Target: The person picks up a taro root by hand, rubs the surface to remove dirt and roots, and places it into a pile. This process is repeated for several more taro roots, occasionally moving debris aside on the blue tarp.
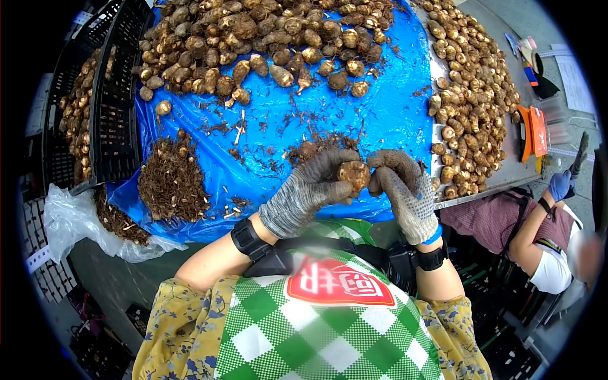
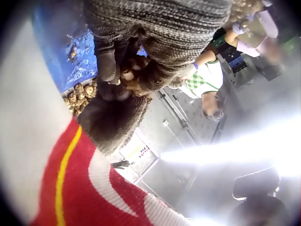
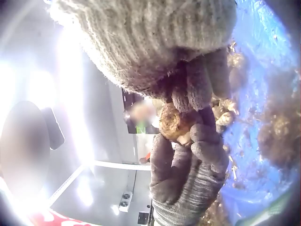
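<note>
A round brown taro corm is held between the two gloved hands over the front of a blue plastic sheet. My left hand, in a dirt-stained grey knit glove, grips it with thumb and fingers. Close on its other side is my right hand, in a paler glove with dotted fingers, its curled fingertips pinching at the corm's edge. From the right wrist, the corm shows rough skin and a pale spot, with right fingertips against its upper side. Left fingers partly hide it in the left wrist view.
Uncleaned taros are heaped at the back of the sheet. Cleaner taros cover the metal table on the right. Root trimmings lie at left, beside a black crate. Another person works at far right, near an orange-handled tool.
</note>
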`<state>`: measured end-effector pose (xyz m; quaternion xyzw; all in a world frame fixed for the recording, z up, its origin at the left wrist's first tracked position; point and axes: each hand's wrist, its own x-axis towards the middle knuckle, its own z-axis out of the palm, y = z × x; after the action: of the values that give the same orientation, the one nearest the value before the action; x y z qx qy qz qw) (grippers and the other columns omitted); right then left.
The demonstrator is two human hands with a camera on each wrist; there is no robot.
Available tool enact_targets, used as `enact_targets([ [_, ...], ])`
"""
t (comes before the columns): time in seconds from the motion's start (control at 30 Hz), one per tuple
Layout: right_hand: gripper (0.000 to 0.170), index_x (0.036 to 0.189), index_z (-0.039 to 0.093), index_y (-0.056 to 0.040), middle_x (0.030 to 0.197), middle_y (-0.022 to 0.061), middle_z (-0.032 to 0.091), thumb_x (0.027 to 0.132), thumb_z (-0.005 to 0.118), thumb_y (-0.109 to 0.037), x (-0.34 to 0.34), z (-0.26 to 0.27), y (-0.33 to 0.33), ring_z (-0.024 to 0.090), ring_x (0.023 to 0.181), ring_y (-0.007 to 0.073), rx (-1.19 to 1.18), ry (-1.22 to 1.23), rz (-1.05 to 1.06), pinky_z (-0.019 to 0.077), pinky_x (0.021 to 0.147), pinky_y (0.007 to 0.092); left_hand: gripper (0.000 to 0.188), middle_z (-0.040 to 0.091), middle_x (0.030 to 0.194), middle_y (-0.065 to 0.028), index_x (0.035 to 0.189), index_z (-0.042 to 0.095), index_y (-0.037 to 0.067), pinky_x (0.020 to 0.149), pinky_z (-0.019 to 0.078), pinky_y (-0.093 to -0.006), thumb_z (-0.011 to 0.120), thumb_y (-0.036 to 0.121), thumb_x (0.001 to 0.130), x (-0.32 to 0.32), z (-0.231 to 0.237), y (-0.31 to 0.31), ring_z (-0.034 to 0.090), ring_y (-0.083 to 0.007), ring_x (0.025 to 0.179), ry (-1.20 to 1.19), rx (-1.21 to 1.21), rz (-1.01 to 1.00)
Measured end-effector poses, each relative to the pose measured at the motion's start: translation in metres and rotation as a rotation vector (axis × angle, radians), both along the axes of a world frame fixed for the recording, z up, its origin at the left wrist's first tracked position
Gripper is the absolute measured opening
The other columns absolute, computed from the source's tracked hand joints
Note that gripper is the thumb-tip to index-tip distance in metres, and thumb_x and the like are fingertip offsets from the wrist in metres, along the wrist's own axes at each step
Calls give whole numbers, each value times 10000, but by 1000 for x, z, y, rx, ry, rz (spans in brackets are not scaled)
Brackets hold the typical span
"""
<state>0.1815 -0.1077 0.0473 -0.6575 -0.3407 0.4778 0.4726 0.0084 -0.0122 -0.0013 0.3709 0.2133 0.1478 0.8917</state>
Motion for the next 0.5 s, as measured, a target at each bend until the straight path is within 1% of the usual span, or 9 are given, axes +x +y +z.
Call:
enact_targets([
  [0.07,206,1118,579,0,800,46,588,941,534,-94,-1,-2,-3,526,700,94,6,9,-4,463,626,257,501,580,1157,-65,1289,498,88,862,519,-311,706,231,857,1,-3,-1,582,-169,1040,-34,21,32],
  [0.13,240,1148,562,-11,837,51,595,924,559,-97,-2,-4,-5,534,721,103,6,40,-11,469,637,268,522,582,1175,-63,1307,489,79,862,513,-299,709,216,854,0,-2,0,577,-156,1044,-15,28,12],
  [0.23,316,1185,540,-33,886,63,610,889,607,-120,-2,-5,-5,540,740,107,79,-242,143,474,652,278,547,593,1190,-54,1325,486,57,872,500,-281,717,192,847,-2,8,6,569,-132,1045,64,94,-53],
  [0.33,310,1161,546,-48,907,105,628,874,615,-143,-10,-12,-4,593,742,166,76,-288,191,486,656,309,554,609,1180,-48,1328,495,34,882,486,-266,723,173,842,-3,15,8,568,-115,1028,122,154,-112],
  [0.43,260,1121,549,-46,917,163,634,888,587,-156,-22,-28,0,639,754,265,176,-346,129,496,655,346,543,623,1154,-48,1315,513,22,886,485,-270,729,163,838,-5,10,4,576,-114,1006,144,206,-102],
  [0.47,209,1074,556,-46,923,200,627,892,565,-148,-21,-21,1,636,780,366,115,-395,168,498,648,400,537,627,1145,-49,1309,519,20,887,486,-274,732,161,836,-5,7,1,580,-115,999,149,224,-88],
  [0.5,194,1060,559,-45,906,197,628,894,558,-144,-22,-18,3,633,769,372,108,-476,168,495,638,408,540,626,1145,-51,1311,517,18,887,487,-278,732,159,836,-5,5,0,579,-114,1001,169,263,-94],
])
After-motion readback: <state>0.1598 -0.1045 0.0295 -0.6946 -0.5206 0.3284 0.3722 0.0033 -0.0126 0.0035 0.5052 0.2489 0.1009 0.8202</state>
